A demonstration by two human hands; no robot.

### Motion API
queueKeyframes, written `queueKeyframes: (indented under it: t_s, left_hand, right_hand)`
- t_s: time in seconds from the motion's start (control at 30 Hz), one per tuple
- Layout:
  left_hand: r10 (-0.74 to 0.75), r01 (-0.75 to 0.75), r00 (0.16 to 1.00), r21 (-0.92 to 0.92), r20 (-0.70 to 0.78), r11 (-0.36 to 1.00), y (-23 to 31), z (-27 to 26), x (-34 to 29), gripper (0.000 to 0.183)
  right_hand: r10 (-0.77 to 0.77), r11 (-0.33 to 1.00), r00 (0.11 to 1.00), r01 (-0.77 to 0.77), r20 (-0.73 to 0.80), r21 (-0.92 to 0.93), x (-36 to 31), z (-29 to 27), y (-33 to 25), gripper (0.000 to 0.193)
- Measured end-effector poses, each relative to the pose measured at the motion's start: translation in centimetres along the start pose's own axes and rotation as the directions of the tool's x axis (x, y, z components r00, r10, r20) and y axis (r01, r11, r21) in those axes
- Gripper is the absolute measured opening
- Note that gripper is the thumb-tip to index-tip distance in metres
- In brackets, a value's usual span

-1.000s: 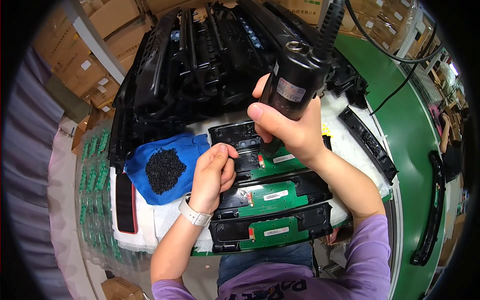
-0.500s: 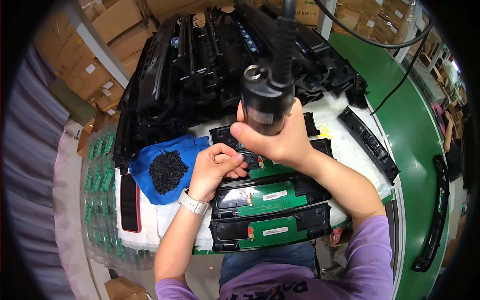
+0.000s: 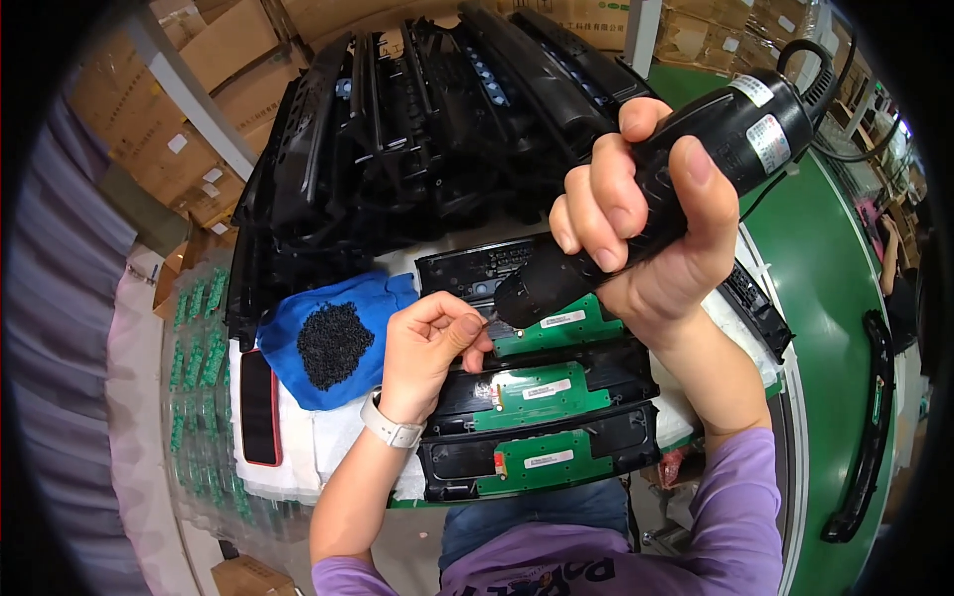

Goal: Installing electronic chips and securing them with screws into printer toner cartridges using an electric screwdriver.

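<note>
My right hand [image 3: 666, 243] is wrapped round a black electric screwdriver [image 3: 735, 139], tilted so its nose points down and left. Close to that nose, the thumb and finger of my left hand [image 3: 432, 348] are pinched together; whatever they hold is too small to make out. Under both hands lies a black plastic panel with a green circuit board [image 3: 566, 326], partly covered by the tool. Nearer me are two similar panels, each with a green board [image 3: 542, 392] and a white label. To the left, a heap of tiny black screws [image 3: 336, 343] rests on a blue cloth [image 3: 283, 318].
Long black plastic housings [image 3: 397, 149] are stacked across the back. A phone [image 3: 260, 407] lies at the left beside bagged green boards [image 3: 204, 348]. Another black panel [image 3: 760, 308] sits at the right, and a curved black strip [image 3: 865, 437] on the green surface beyond.
The screwdriver has swung from upright to tilted, its rear end now up to the right and its nose by my left fingertips. My left hand has barely moved, still pinching.
</note>
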State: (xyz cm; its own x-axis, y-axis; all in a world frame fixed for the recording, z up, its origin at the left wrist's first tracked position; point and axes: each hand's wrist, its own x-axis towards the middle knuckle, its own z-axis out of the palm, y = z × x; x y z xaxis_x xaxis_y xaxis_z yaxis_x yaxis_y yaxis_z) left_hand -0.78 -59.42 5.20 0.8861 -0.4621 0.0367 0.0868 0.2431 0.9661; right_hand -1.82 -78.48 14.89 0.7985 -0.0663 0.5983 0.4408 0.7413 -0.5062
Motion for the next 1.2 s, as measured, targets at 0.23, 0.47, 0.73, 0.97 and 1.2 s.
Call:
queueKeyframes:
  t_s: [0.23,0.47,0.73,0.97,1.2]
  left_hand:
    - [-0.008,0.01,0.998,-0.032,0.065,0.999,-0.5,-0.3,0.2,0.018]
    - [-0.035,0.035,0.999,-0.009,0.029,0.999,-0.1,0.1,0.0,0.01]
    - [-0.129,0.134,0.99,-0.084,0.056,0.987,-0.1,0.0,0.0,0.011]
    - [0.023,-0.036,0.992,-0.103,-0.127,0.994,-0.3,-1.2,1.4,0.019]
    - [-0.037,0.036,0.986,-0.01,-0.164,0.999,0.0,-1.0,0.9,0.016]
  right_hand:
    - [-0.03,0.999,0.999,0.03,0.014,-0.011,-0.3,-0.1,0.3,0.025]
    - [0.019,0.987,0.999,-0.026,-0.047,-0.158,-0.5,0.2,0.6,0.026]
    - [0.026,0.982,0.993,-0.047,-0.116,-0.185,-0.2,-0.1,1.0,0.026]
    - [0.282,0.848,0.958,-0.221,0.058,-0.481,-1.7,-0.1,3.4,0.026]
    - [0.296,0.847,0.95,-0.214,0.097,-0.487,-2.5,0.0,4.4,0.025]
